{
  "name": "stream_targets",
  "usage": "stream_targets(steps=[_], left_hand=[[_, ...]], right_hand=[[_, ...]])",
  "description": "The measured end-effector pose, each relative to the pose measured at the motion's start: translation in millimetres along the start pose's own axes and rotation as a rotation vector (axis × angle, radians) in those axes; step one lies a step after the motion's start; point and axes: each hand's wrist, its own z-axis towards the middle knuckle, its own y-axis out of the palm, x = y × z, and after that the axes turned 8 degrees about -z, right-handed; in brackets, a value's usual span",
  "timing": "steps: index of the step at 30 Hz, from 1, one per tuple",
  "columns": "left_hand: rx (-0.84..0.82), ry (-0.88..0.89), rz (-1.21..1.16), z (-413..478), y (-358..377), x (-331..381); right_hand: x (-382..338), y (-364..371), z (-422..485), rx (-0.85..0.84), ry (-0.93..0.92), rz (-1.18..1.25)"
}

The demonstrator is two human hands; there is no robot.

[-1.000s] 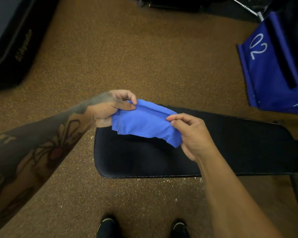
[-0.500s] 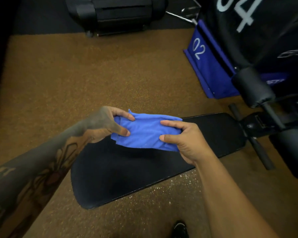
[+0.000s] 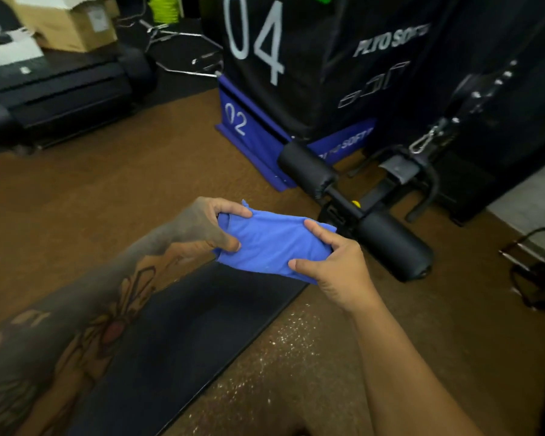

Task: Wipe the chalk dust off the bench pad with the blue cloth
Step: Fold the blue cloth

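A folded blue cloth (image 3: 271, 243) is held in the air between both hands, above the far end of the black bench pad (image 3: 183, 335). My left hand (image 3: 205, 225) pinches the cloth's left edge between thumb and fingers. My right hand (image 3: 334, 262) grips its right edge. The pad runs diagonally from the lower left toward the middle, partly hidden by my left forearm. No chalk dust can be made out on the dark pad.
The bench's black foam rollers (image 3: 387, 243) and frame lie just right of the cloth. Behind stand a black box marked 04 (image 3: 283, 58) on a blue box marked 02 (image 3: 249, 133). Cardboard boxes (image 3: 73, 23) and black equipment (image 3: 60, 96) sit at far left on the brown floor.
The view has swung up and to the right, so the pad now lies diagonally and the rollers and boxes show. Both hands still hold the cloth, now folded more compactly.
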Motion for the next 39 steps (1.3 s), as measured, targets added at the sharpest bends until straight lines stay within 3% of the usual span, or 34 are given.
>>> stream_targets(steps=[11,17,27,39], left_hand=[[-0.188,0.118,0.121,107.1,113.5,64.5],[-0.333,0.184,0.358,164.1,175.4,75.0],[-0.541,0.299,0.696,262.8,261.9,47.0],[-0.55,0.482,0.641,297.7,275.4,19.3]], right_hand=[[33.2,-117.4,28.8,0.213,0.068,0.015],[76.0,-154.1,33.0,0.324,0.231,-0.037],[148.7,-166.9,79.6,0.56,0.524,-0.096],[173.2,-164.7,91.1,0.605,0.545,-0.319]])
